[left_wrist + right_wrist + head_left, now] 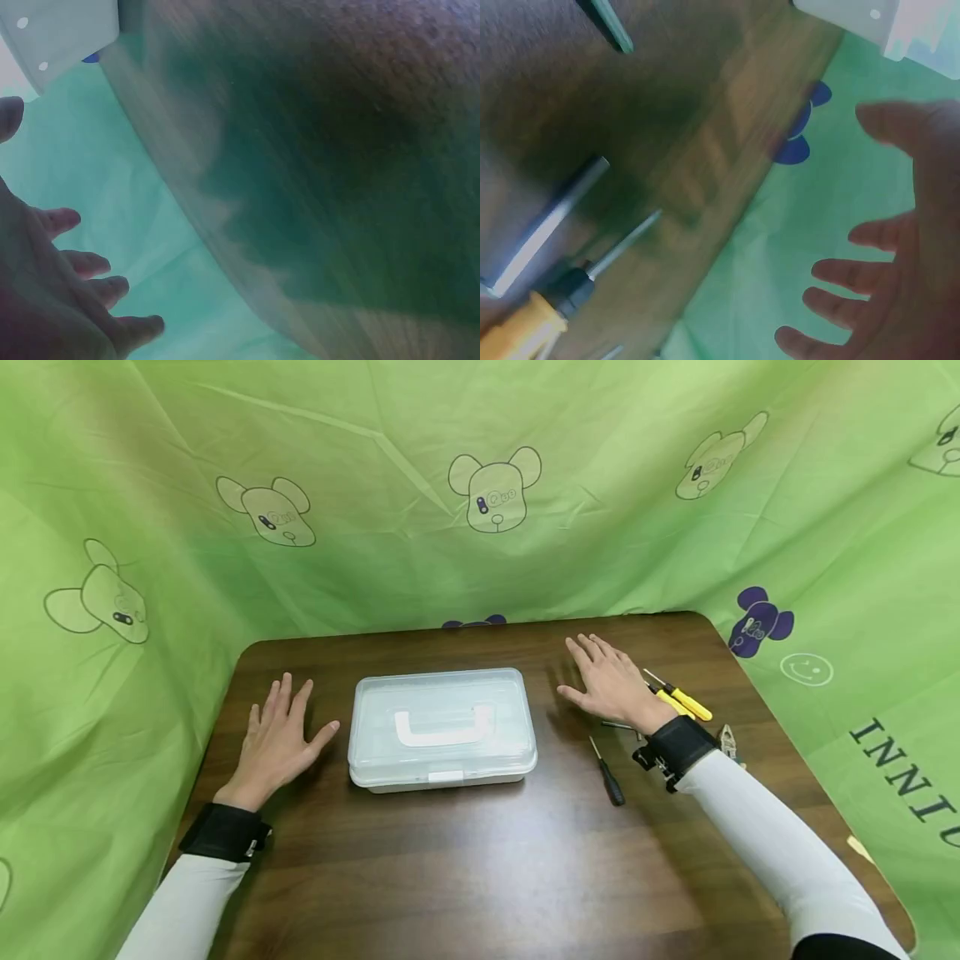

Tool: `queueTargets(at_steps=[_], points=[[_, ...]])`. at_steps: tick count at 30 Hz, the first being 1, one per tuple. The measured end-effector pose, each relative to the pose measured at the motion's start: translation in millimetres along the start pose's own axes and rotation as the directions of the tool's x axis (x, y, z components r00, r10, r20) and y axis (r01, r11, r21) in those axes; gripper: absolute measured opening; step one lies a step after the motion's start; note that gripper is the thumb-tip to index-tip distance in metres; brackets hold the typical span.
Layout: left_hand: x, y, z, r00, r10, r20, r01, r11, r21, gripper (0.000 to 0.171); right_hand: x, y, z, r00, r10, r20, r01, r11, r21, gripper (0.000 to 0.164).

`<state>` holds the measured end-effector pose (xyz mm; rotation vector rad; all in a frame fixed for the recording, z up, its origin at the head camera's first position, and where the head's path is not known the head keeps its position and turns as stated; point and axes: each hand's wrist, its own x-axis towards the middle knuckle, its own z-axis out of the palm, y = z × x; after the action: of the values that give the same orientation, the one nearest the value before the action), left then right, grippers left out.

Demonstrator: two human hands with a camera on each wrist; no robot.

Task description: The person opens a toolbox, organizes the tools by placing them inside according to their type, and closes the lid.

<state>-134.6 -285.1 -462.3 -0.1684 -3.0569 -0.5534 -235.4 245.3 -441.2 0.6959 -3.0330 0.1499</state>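
A lidded, translucent plastic box (450, 764) with a white folding handle lies shut in the middle of the table. To its left, my left hand (276, 743) hovers with fingers spread, apart from the box. My right hand (609, 687) is on the other side, fingers straight and holding nothing. Just below that hand lies a black-handled screwdriver (611, 782). Beside the right wrist are two yellow-handled screwdrivers (692, 703) and a pair of pliers (727, 742), partly hidden by the arm. A bent metal rod (551, 225) lies under the right wrist.
The brown wooden table (480, 877) has rounded corners. Green printed cloth (375, 577) hangs close behind its far edge and along both sides. A small pale piece (860, 849) sits at the table's right edge.
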Motion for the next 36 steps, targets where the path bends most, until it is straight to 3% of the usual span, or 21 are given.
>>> queueTargets(at_steps=[5,9,14,20,24,29,36], points=[[-1.1,-1.9,0.8,0.999,0.019,-0.041,-0.021,0.998,-0.054,0.082,-15.5,-2.2,-0.8,0.996,0.023,-0.086,-0.017,0.997,0.076,0.075],[-3.1,1.4,-0.7,0.997,-0.002,-0.083,-0.01,0.99,-0.142,0.071,-32.7,-8.0,-1.2,0.994,0.048,-0.097,-0.031,0.986,0.166,0.069],[-9.0,10.4,-1.2,0.993,-0.049,-0.106,0.012,0.945,-0.327,0.061,-56.3,-19.2,1.8,0.992,0.06,-0.114,-0.027,0.962,0.273,0.064],[-12.8,24.9,6.1,0.99,-0.006,-0.141,-0.071,0.844,-0.532,0.055,-86.9,-33.8,3.9,0.994,0.051,-0.096,-0.012,0.928,0.372,0.057],[-16.3,35.1,6.5,0.991,0.002,-0.131,-0.088,0.749,-0.657,0.055,-105.3,-45.9,3.4,0.996,0.045,-0.074,-0.007,0.893,0.45,0.052],[-22.2,45.7,6.1,0.996,0.005,-0.091,-0.075,0.614,-0.785,0.059,-122.5,-66.6,9.2,0.999,0.033,-0.028,-0.012,0.83,0.558,0.047],[-28.4,54.3,14.3,0.997,0.004,-0.075,-0.067,0.505,-0.861,0.061,-134.0,-101.2,25.4,0.995,-0.061,0.084,-0.015,0.717,0.697,0.05]])
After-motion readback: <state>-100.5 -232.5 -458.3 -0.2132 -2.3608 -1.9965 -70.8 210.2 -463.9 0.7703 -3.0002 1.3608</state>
